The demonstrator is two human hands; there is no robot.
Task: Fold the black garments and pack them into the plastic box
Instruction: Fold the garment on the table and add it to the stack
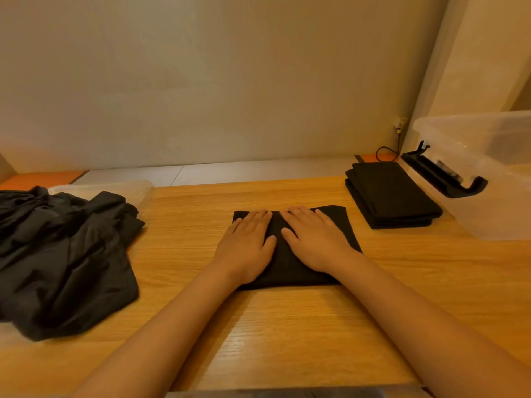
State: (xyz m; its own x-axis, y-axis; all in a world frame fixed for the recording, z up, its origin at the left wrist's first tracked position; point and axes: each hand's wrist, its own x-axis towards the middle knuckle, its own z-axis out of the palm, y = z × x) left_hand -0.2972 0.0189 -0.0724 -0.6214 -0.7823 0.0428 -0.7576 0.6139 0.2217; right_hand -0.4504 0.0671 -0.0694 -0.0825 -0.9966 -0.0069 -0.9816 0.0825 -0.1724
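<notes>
A folded black garment (340, 225) lies flat at the middle of the wooden table (287, 326). My left hand (247, 245) and my right hand (313, 239) rest palm-down on it side by side, fingers spread, gripping nothing. A stack of folded black garments (390, 193) sits to the right, beside the clear plastic box (488, 179). Something dark shows through the box's wall. A loose heap of unfolded black garments (63, 254) covers the table's left side.
A black latch handle (442, 175) hangs open on the box's near-left side. A clear plastic lid (135, 191) lies partly under the heap at the back left. A wall with a cable (388, 152) runs behind the table.
</notes>
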